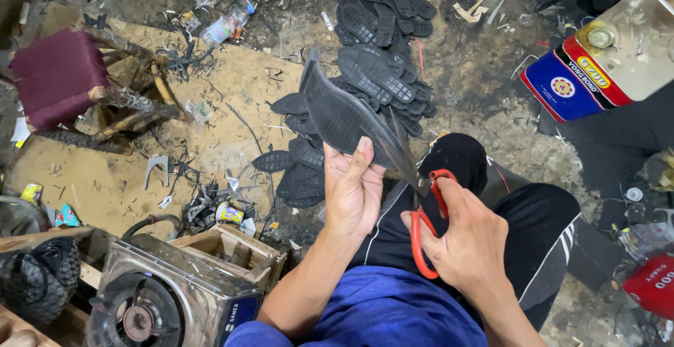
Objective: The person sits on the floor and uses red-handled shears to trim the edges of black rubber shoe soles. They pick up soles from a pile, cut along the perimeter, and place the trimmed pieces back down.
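Black rubber shoe sole (342,116), matt, its face moulded in a fine ribbed tread; further soles of the same rubber lie heaped in a pile (382,45). Scissors (423,213) with dull grey metal blades and glossy red plastic handles. Stool (55,76) topped with maroon cloth, on rough wooden legs. Gas stove (168,294) in brushed, reflective sheet metal. Tin can (607,55) with shiny metal top and glossy printed sides. Ground (225,87) rough, dusty, sand-coloured.

Scissor blades (406,152) blurred against black sole (344,115); handle loops partly hidden inside right hand (467,238). Gas stove (165,298) cut off at bottom edge.
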